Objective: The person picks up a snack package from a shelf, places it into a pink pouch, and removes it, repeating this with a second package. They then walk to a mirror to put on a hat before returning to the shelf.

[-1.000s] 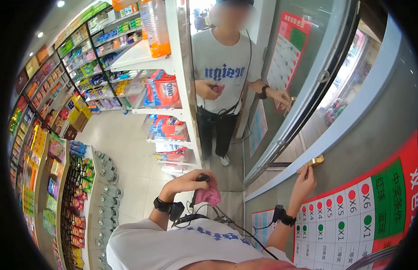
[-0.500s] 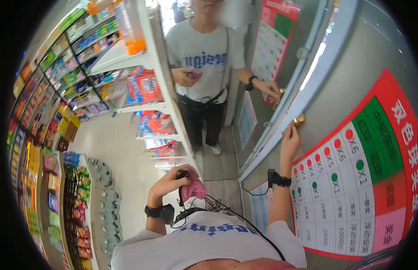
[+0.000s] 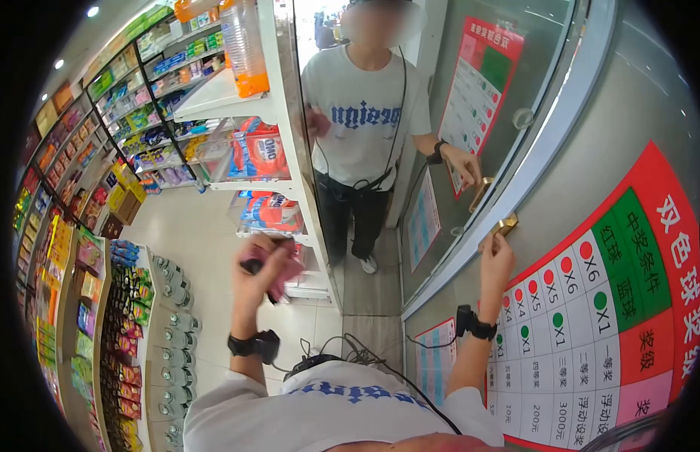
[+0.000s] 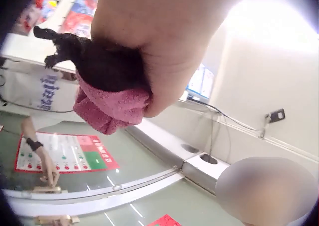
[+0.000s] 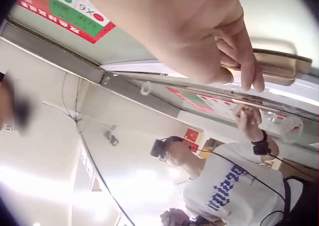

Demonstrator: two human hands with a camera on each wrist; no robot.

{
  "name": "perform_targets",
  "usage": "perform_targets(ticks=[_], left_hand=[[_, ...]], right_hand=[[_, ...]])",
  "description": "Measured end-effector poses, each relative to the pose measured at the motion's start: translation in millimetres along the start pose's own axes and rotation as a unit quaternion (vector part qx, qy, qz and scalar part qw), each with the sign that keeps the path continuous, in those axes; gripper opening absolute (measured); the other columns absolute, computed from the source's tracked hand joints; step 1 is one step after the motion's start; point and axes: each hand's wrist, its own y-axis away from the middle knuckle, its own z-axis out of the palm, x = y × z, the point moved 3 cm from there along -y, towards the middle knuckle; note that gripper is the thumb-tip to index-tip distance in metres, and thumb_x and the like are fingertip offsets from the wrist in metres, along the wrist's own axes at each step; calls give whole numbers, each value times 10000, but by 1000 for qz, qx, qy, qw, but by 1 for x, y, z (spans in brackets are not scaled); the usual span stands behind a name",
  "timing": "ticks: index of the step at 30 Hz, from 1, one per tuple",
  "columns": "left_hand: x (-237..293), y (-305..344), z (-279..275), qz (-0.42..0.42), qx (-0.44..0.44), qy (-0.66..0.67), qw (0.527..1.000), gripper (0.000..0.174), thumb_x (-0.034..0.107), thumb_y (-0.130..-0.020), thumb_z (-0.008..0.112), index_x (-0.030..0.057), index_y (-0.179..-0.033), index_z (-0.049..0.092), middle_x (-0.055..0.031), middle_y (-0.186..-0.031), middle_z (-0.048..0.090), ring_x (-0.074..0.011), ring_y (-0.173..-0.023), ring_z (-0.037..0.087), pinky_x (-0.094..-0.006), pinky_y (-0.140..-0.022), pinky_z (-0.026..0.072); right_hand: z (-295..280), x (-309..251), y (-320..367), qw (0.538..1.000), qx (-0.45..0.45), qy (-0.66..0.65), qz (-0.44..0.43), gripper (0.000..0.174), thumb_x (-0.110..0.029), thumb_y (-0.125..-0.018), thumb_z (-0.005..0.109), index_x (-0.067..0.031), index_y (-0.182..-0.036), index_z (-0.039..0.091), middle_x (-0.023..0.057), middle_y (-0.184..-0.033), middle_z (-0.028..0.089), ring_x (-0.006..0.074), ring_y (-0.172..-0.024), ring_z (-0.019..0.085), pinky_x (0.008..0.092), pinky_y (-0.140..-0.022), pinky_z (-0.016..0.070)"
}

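Observation:
My left hand [image 3: 253,282] grips a bunched pink cloth [image 3: 285,275] together with a black item, held out beside the white shelf. The left wrist view shows that black item [image 4: 107,64] above the pink cloth [image 4: 113,109], both under the palm. At the glass panel's edge, my right hand [image 3: 497,267] holds the end of a gold handle [image 3: 506,224] with its fingertips. Seen closer in the right wrist view, the bent fingers of the right hand [image 5: 199,41] lie over the near end of the gold handle [image 5: 279,66].
A glass panel [image 3: 470,90] reflects a person in a white shirt. Bagged detergent [image 3: 261,151] sits on the white shelf at its left. A red-bordered chart [image 3: 651,226] covers part of the right panel. Snack racks and large bottles [image 3: 183,358] stand at lower left.
The bright gap between the glass panels has closed up. My left hand has moved up and left with the cloth, slightly blurred. The right hand has stayed at the gold handle.

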Motion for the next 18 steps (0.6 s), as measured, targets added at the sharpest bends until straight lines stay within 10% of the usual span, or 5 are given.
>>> perform_targets(ticks=[4,7,8,12,18], left_hand=[[80,-17,-31,193,168,-68,964,381,-50,-802,648,-13,-1163,536,-156,-1171,601,-238,-1078,622,-356,-950,489],[165,-17,-16,398,234,-261,848,616,14,-795,675,-26,-1355,420,-224,-1310,556,-260,-1083,629,-350,-934,507],[182,-12,-10,460,224,-280,812,612,19,-797,675,-20,-1353,423,-218,-1306,556,-258,-1080,628,-347,-932,507],[218,8,15,625,126,-341,691,597,38,-805,678,5,-1348,433,-193,-1286,558,-248,-1068,624,-338,-923,504],[231,22,45,687,-7,-390,613,575,66,-816,682,41,-1341,449,-156,-1257,560,-234,-1049,617,-323,-910,500]], right_hand=[[-37,-107,7,990,26,-133,-45,250,-133,-995,542,68,-1103,644,167,-931,707,195,-747,688,292,-686,522],[-82,-193,10,928,160,-206,-265,405,-307,-1037,425,3,-1245,583,152,-1174,646,228,-1029,638,381,-858,503],[-101,-209,11,915,202,-246,-246,464,-376,-1032,385,-23,-1293,531,172,-1263,592,272,-1098,608,426,-929,476],[-134,-303,48,605,319,-526,-506,589,-651,-938,435,-247,-1366,459,159,-1330,539,307,-1155,565,497,-971,444],[-150,-319,57,560,188,-535,-604,583,-642,-941,437,-233,-1355,470,163,-1319,546,309,-1146,570,493,-962,449]])
